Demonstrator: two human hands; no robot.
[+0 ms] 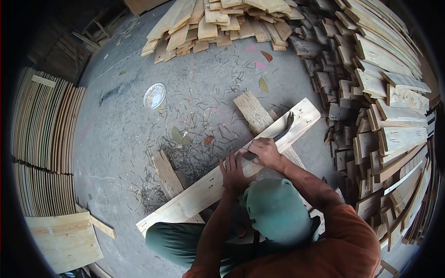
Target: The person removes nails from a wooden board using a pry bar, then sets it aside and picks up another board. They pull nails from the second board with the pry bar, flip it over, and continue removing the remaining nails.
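Observation:
My right hand (265,152) is closed around a dark pry bar (283,131). The bar's curved end rests near the far right part of a long pale board (185,202), and its other end shows below my fist. Fingers spread, my left hand (235,172) lies on the board just left of the bar. Small dark nails or nail holes dot the board's face. Two rough timber pieces, one at the left (167,175) and one at the right (253,111), lie crosswise beneath the board.
Loose nails (150,192) are scattered over the concrete floor. A round, shallow metal dish (154,96) sits beyond. Stacked boards stand at the back (208,30), at the right (371,83) and at the left (46,120). A wooden panel (65,241) leans front left.

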